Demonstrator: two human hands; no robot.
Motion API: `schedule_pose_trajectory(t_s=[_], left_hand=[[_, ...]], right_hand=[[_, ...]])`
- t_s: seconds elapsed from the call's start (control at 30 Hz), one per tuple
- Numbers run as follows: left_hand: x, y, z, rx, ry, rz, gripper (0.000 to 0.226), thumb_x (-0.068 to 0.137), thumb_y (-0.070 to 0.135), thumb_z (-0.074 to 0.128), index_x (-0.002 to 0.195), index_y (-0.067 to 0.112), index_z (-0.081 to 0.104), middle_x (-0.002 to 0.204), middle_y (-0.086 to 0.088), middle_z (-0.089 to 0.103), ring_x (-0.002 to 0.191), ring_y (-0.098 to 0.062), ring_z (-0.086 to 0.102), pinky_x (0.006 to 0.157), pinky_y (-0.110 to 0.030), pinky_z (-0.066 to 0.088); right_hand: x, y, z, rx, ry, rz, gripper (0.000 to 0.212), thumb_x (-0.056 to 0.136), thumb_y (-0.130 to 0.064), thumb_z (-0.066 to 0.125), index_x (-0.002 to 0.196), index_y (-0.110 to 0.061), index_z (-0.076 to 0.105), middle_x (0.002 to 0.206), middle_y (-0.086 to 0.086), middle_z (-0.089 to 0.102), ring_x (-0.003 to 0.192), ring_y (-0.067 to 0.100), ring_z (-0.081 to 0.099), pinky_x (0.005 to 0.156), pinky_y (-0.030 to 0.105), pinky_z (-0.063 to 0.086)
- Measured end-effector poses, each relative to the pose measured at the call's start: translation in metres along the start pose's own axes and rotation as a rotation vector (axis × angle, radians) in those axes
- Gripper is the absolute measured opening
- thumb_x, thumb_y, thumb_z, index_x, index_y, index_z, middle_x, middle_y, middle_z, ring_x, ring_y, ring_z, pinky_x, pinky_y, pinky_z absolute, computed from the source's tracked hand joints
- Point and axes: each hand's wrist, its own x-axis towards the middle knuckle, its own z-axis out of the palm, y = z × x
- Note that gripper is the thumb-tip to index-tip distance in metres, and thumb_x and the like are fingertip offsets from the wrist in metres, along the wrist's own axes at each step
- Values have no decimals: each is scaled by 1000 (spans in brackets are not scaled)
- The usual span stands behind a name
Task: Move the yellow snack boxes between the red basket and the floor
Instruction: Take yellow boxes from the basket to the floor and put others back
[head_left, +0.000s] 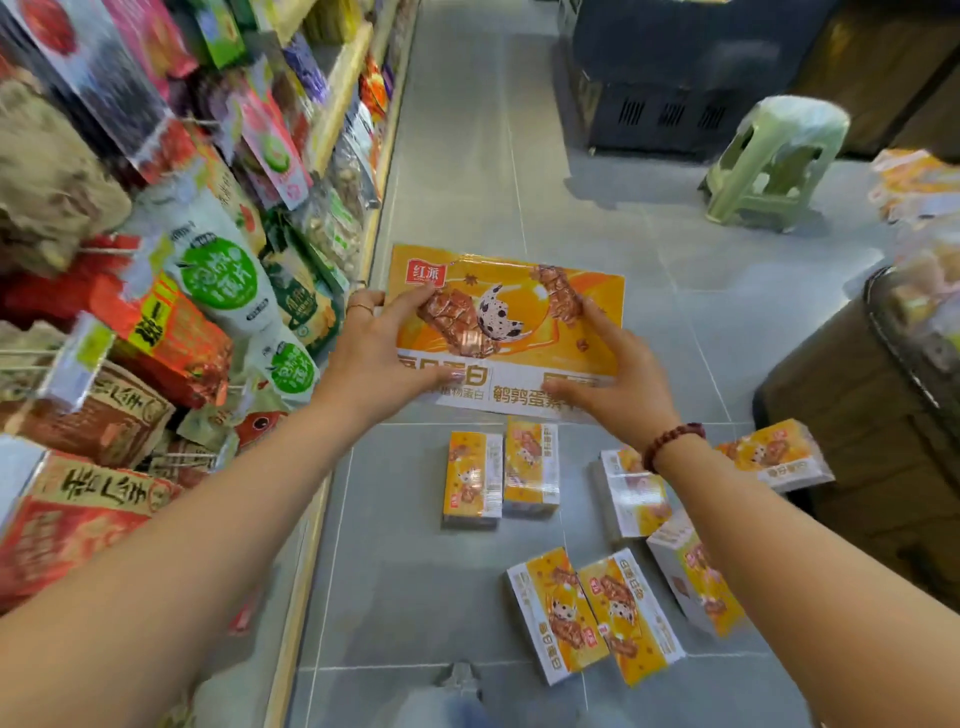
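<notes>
A grey tiled floor is recorded, flanked on the left by shelving stocked with snack bags. A green plastic stool is noted farther up the aisle. One yellow snack box is held above the floor, printed face up. Its left edge is gripped by the left hand, thumb laid on the face. Its lower right part is clasped by the right hand, thumb and forefinger spread over the print. Several further boxes are seen lying on the tiles beneath. A beaded bracelet is worn on the right wrist.
</notes>
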Motion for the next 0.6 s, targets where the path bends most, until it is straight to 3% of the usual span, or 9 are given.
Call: schedule_pose_trajectory(t_s=[0.13,0.27,0.6], left_hand=[[-36,47,-54,29,92,52,89,59,38,85,136,35,42,129,-9,34,120,-20,39,106,-28,31],[-89,90,-84,45,187,74,88,59,37,85,137,30,43,125,-7,36,109,-10,35,100,-21,30],[-272,171,-65,59,385,-113,87,60,34,84,137,27,44,118,-4,33,106,-11,34,95,-16,27]], right_hand=[[-28,-50,-40,-36,20,-117,94,70,-33,80,146,-34,25,132,3,45,115,10,43,93,18,30],[-57,-79,-76,-71,2,-228,93,70,-36,79,146,-34,25,132,5,46,120,20,47,92,22,33],[-179,-79,-134,-50,-193,-451,94,68,-37,80,145,-35,26,132,5,47,120,22,49,103,37,42]])
